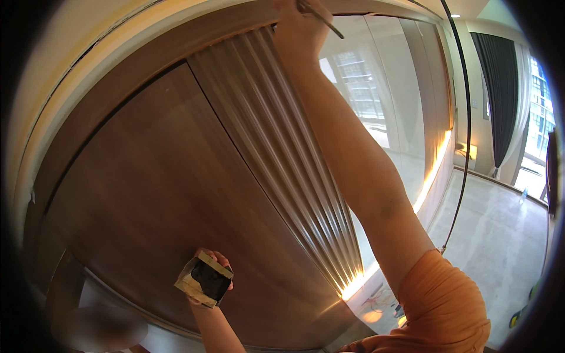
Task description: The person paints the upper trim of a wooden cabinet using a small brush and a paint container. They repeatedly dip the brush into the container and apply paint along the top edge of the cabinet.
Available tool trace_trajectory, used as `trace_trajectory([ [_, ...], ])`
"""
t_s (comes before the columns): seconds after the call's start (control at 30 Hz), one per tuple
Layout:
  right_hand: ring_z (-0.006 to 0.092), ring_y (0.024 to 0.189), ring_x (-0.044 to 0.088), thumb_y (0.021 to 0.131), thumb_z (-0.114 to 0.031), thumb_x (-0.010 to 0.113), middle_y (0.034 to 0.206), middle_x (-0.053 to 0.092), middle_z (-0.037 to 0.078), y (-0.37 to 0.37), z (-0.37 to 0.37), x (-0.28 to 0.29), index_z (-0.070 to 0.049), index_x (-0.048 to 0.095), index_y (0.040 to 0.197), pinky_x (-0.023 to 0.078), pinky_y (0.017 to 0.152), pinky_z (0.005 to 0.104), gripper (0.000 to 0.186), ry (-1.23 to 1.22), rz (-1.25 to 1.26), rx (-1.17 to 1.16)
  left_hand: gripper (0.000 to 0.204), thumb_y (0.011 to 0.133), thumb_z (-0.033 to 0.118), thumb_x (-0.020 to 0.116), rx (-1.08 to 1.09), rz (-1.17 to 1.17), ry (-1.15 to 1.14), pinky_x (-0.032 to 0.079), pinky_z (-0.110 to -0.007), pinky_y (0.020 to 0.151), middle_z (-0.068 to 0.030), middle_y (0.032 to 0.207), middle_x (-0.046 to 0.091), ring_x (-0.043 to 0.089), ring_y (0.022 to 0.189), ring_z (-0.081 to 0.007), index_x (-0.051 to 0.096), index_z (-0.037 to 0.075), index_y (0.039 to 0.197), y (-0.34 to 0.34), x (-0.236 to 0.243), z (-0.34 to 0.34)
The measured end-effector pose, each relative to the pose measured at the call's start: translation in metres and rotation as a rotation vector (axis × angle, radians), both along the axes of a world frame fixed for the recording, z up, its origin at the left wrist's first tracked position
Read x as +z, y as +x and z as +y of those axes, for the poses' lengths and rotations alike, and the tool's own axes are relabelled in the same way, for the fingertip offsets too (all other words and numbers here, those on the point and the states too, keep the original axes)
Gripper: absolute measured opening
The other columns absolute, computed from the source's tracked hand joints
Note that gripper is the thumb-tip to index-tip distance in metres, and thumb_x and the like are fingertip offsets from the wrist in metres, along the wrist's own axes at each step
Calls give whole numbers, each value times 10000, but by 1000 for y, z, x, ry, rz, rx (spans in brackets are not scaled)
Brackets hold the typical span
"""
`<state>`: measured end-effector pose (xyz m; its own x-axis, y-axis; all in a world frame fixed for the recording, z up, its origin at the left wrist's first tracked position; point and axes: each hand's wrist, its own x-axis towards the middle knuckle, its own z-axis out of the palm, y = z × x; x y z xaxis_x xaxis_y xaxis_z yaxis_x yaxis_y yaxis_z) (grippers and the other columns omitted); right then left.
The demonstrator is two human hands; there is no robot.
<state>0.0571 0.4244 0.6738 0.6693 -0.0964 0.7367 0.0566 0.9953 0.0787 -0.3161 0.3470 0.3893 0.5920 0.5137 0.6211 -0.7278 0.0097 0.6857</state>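
My left hand [221, 259] is low, in front of a brown wood panel [153, 165]. Its fingers wrap round a small cut-open carton [203, 281] with dark, paint-like stuff inside. High up, my right arm stretches to the top edge of the panelling. There my right hand [297, 35] is closed on a thin stick, like a brush handle [331, 26], whose end points down to the right. The picture's upper edge cuts off part of that hand, and the stick's other end cannot be made out. Beside the arm runs a ribbed brown panel [276, 135].
Glossy white panels [376, 82] stand right of the ribbed one, with a glowing light strip [434, 167] along their bottom. A black cable [467, 117] hangs at the right. Below lies a grey floor [494, 235]; a dark curtain [497, 88] hangs by a window. A blurred brown round shape [100, 328] is lower left.
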Motion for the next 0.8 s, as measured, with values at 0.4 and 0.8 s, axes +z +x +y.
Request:
trace_trajectory([
  [0.4,150,974,657,1042,-166,633,1060,735,100,-51,-33,-6,12,707,1246,527,881,290,281,-15,-248,245,746,772,237,912,22,-1,40,670,-526,762,-331,1245,569,672,1107,-424,504,-109,1292,2,1,0],
  [0.8,181,1028,677,1032,-125,629,1045,739,122,1,-14,1,32,701,1249,535,896,308,277,-77,-97,157,848,726,251,951,16,33,103,672,-500,775,-306,1279,558,664,1140,-395,475,-87,1341,-1,-1,3],
])
